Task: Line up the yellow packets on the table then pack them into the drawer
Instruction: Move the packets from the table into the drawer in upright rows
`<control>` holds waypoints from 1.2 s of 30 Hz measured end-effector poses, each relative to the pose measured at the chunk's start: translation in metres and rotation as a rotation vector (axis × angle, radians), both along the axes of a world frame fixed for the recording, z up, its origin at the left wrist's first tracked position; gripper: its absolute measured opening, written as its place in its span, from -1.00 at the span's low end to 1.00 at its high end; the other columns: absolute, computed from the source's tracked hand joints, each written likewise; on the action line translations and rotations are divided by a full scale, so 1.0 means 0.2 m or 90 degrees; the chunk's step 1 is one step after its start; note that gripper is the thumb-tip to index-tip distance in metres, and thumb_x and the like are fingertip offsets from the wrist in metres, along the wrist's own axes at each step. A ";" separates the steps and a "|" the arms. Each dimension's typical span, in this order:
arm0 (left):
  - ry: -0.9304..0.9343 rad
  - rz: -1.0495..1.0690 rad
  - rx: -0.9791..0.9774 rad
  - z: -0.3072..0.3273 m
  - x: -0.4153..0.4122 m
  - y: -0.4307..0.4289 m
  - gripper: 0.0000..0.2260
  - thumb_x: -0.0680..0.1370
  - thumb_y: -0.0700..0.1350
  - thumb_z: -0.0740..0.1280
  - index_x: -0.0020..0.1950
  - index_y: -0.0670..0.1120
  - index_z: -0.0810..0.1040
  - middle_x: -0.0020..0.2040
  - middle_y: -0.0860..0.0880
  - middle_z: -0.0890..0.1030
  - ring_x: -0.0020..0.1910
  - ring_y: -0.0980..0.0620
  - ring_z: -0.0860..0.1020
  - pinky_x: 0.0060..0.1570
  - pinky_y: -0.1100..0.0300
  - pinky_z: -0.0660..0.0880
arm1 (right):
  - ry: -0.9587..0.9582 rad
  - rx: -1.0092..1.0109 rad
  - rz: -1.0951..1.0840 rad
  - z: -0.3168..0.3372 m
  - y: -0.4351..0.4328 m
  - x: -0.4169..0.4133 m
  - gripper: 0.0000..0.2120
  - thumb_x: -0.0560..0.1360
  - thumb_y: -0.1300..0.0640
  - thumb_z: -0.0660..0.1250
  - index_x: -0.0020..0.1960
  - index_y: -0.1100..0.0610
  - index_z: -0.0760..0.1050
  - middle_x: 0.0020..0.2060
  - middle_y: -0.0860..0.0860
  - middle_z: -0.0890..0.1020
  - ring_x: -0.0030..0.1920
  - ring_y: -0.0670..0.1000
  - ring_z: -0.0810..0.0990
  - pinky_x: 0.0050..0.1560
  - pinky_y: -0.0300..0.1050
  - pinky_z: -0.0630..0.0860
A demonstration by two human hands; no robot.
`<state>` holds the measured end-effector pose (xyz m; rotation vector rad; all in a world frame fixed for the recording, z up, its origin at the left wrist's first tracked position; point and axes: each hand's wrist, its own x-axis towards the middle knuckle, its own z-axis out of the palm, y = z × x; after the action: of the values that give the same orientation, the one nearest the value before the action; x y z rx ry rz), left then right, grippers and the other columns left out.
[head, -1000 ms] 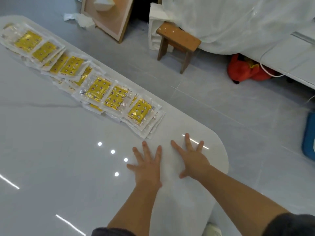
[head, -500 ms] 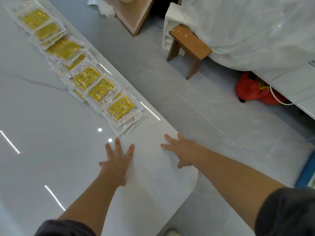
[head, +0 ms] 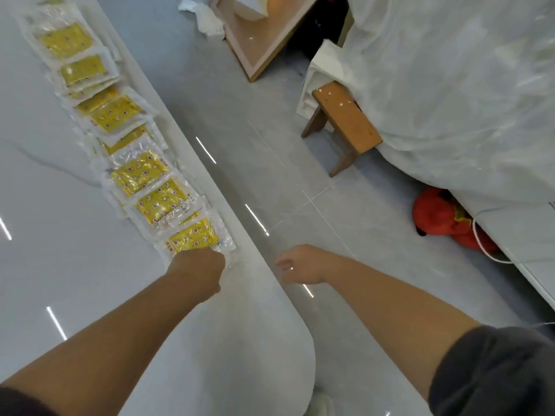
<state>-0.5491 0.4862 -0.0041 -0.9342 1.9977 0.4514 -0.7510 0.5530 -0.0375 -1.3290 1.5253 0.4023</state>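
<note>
Covering the nearest packet's (head: pixel 192 235) near edge, the left hand (head: pixel 196 265) hides its grip (cannot tell); the right hand (head: pixel 300 264) hangs slack, empty. Risk: overlapping yellow packets (head: pixel 141 172) dragged off the counter (head: pixel 90 280) edge.

Open tabletop (head: pixel 60 280) lft of packet row (head: pixel 141 172); stool (head: pixel 345 118) far rt.

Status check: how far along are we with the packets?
Looks done: the yellow packets lie in an overlapping row along the table edge. In hand: the left hand has its fingers curled at the near edge of the nearest packet, apparently gripping it; the right hand hovers open off the table edge, holding nothing. Left: all the packing. No drawer is in view.
</note>
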 end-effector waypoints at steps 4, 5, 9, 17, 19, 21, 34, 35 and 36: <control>0.090 0.035 -0.226 -0.05 -0.14 -0.27 -0.58 0.56 0.13 0.27 0.32 -0.07 0.36 0.25 -0.06 0.43 0.26 -0.07 0.41 0.14 0.06 0.39 | 0.023 -0.001 -0.071 -0.06 -0.23 -0.15 -0.57 0.53 0.07 0.33 0.39 0.04 0.43 0.32 0.00 0.48 0.29 0.01 0.48 0.31 -0.16 0.38; 0.077 0.053 -0.251 -0.06 -0.17 -0.34 -0.49 0.55 0.17 0.27 0.38 -0.08 0.31 0.30 -0.08 0.37 0.33 -0.08 0.35 0.21 0.02 0.35 | 0.028 -0.007 -0.067 -0.08 -0.29 -0.18 -0.59 0.53 0.08 0.32 0.38 0.04 0.43 0.33 0.00 0.48 0.30 0.01 0.47 0.32 -0.17 0.37; -0.052 0.129 -0.267 -0.16 -0.26 -0.62 -0.08 0.48 0.31 0.28 0.57 -0.17 -0.11 0.57 -0.18 -0.06 0.56 -0.17 -0.13 0.44 -0.27 0.01 | 0.014 -0.020 -0.040 -0.20 -0.59 -0.25 -0.62 0.53 0.12 0.32 0.35 0.07 0.47 0.31 0.02 0.50 0.30 0.02 0.47 0.28 -0.23 0.36; -0.258 0.177 -0.215 -0.36 -0.29 -1.05 0.26 0.28 0.49 0.31 0.50 -0.26 -0.37 0.54 -0.27 -0.30 0.51 -0.26 -0.32 0.38 -0.42 -0.21 | -0.090 0.021 -0.027 -0.47 -1.09 -0.32 -0.63 0.50 0.10 0.35 0.30 0.11 0.50 0.17 0.05 0.56 0.12 0.01 0.53 0.15 -0.22 0.42; -0.264 0.191 -0.198 -0.40 -0.29 -1.09 0.32 0.24 0.49 0.35 0.47 -0.30 -0.39 0.53 -0.30 -0.30 0.51 -0.27 -0.30 0.37 -0.43 -0.22 | -0.113 0.050 -0.049 -0.53 -1.19 -0.30 -0.63 0.51 0.10 0.36 0.30 0.13 0.49 0.03 0.05 0.55 -0.01 -0.01 0.47 -0.08 -0.26 0.42; -0.267 0.204 -0.192 -0.42 -0.30 -1.11 0.37 0.20 0.46 0.41 0.46 -0.34 -0.40 0.52 -0.33 -0.29 0.52 -0.29 -0.26 0.35 -0.44 -0.22 | -0.118 0.072 -0.081 -0.62 -1.28 -0.25 -0.62 0.51 0.10 0.36 0.31 0.14 0.48 -0.02 0.01 0.50 -0.03 -0.01 0.45 -0.28 -0.32 0.34; -0.178 0.214 -0.183 -0.48 -0.24 -1.11 0.39 0.21 0.42 0.43 0.41 -0.40 -0.45 0.47 -0.42 -0.32 0.50 -0.37 -0.27 0.37 -0.42 -0.20 | -0.197 0.174 -0.349 -0.84 -1.76 0.43 -0.50 0.57 0.23 0.12 0.51 0.11 0.22 0.34 0.13 0.46 0.26 0.13 0.48 0.14 0.00 0.45; -0.167 0.215 -0.181 -0.49 -0.24 -1.12 0.39 0.21 0.43 0.43 0.41 -0.39 -0.46 0.47 -0.42 -0.33 0.49 -0.37 -0.29 0.36 -0.42 -0.22 | -0.190 0.176 -0.343 -0.83 -1.78 0.45 -0.56 0.58 0.22 0.11 0.45 0.16 0.28 0.25 0.16 0.53 0.15 0.12 0.53 0.04 -0.03 0.45; -0.159 0.217 -0.175 -0.49 -0.23 -1.12 0.40 0.20 0.43 0.43 0.41 -0.39 -0.46 0.46 -0.42 -0.34 0.49 -0.37 -0.30 0.36 -0.43 -0.23 | -0.183 0.177 -0.331 -0.82 -1.79 0.45 -0.62 0.59 0.20 0.09 0.39 0.20 0.36 0.15 0.16 0.57 0.05 0.10 0.54 -0.02 -0.05 0.45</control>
<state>-0.5954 0.2626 -0.1011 -1.4417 1.7028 0.2313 -0.6611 0.1943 -0.2010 -0.7029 1.4427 0.0798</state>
